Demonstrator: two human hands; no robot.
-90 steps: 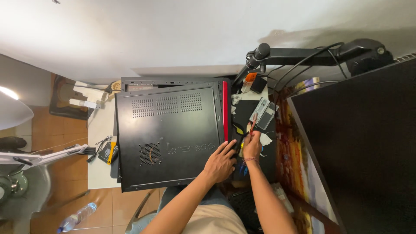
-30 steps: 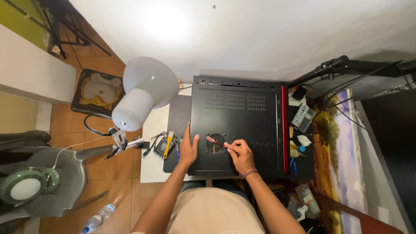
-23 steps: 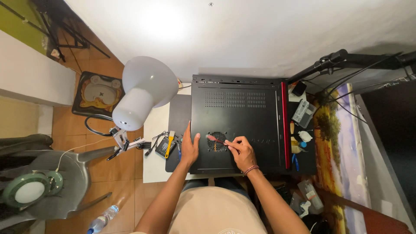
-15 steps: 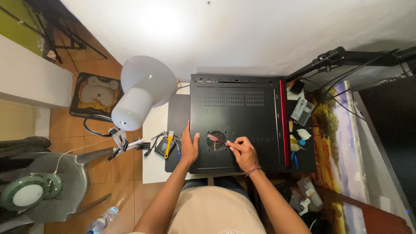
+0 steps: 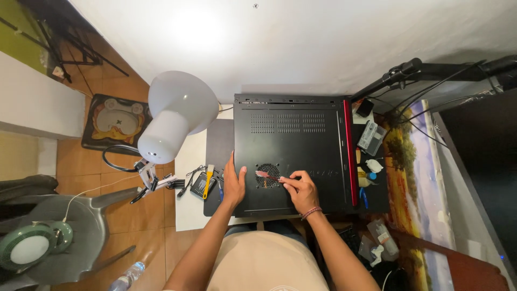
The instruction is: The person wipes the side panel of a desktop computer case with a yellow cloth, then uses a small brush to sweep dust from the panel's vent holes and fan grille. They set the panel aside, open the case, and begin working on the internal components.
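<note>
Right hand [image 5: 299,189] pinches a small red-handled brush [image 5: 265,175], tip over the round fan grille [image 5: 267,175] of the black computer case [image 5: 291,153] lying flat on the desk. Left hand [image 5: 233,184], fingers spread, braces the case's left edge. Best kept light: short strokes, case held steady.

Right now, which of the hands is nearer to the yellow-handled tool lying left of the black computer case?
Left. The left hand rests on the case's left edge, just beside the yellow-handled tool. The right hand is further right, holding a small brush at the round vent.
</note>
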